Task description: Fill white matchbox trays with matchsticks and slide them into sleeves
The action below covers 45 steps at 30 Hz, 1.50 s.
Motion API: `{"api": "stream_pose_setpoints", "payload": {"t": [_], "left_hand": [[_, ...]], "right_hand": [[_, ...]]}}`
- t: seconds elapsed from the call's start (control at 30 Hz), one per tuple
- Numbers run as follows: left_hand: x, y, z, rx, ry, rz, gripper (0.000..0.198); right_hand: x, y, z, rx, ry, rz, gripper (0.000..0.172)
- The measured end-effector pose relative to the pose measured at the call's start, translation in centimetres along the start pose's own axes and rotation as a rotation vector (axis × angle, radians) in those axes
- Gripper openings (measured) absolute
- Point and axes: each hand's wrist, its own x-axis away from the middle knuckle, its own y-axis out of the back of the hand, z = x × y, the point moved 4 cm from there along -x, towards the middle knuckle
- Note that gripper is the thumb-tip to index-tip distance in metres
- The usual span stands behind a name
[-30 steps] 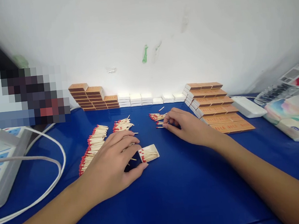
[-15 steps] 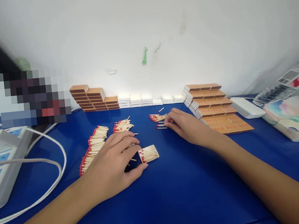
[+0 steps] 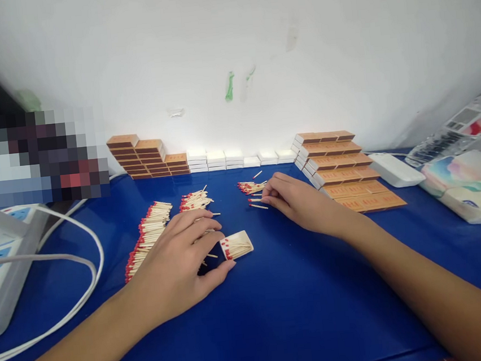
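My left hand [image 3: 184,259] curves over the blue table, its thumb and index fingertips at the left end of a small white matchbox tray [image 3: 241,237]. Red-headed matches lie inside the tray. With thumb and fingers pinched together, my right hand [image 3: 287,196] holds the tail of a match [image 3: 255,200] whose red head points left. Another loose match [image 3: 259,206] lies just below it. Beyond the fingertips is a small pile of matches [image 3: 247,188]. A long row of matches [image 3: 147,235] and a second heap [image 3: 194,201] lie left of the tray, partly hidden by my left hand.
Brown matchboxes [image 3: 136,156] are stacked at the back left. White trays [image 3: 217,160] line the wall, and a stepped stack of brown matchboxes [image 3: 341,162] stands right. A power strip [image 3: 2,266] with white cables is at the left; a tissue pack [image 3: 466,187] lies far right.
The view has shifted slightly. The loose match below my right fingertips has tilted a little. My left hand keeps its place at the tray.
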Motion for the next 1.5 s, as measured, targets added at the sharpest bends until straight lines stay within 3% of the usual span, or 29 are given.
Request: {"api": "stream_pose_setpoints", "payload": {"t": [0.23,0.37,0.6,0.83,1.23,1.33,1.5], "left_hand": [[0.0,-0.1,0.3,-0.029,0.031,-0.014,0.024],[0.0,-0.1,0.2,-0.025,0.028,-0.004,0.022],[-0.2,0.0,0.0,-0.012,0.018,-0.006,0.020],[-0.1,0.1,0.0,-0.004,0.016,-0.015,0.018],[-0.1,0.0,0.0,-0.009,0.013,-0.017,0.020],[0.0,-0.1,0.1,-0.013,0.010,-0.014,0.021],[0.0,-0.1,0.1,-0.012,0.017,-0.012,0.022]], "right_hand": [[1.5,-0.6,5.6,-0.106,0.115,0.113,0.012],[1.9,-1.3,7.0,-0.080,0.150,0.142,0.010],[1.3,-0.5,5.4,-0.149,0.075,0.120,0.008],[1.5,-1.3,6.5,-0.240,0.102,0.150,0.004],[1.3,-0.9,5.7,-0.252,0.091,0.180,0.003],[1.2,-0.7,5.4,-0.207,0.084,0.118,0.007],[0.7,-0.2,2.3,0.066,-0.026,-0.045,0.009]]}}
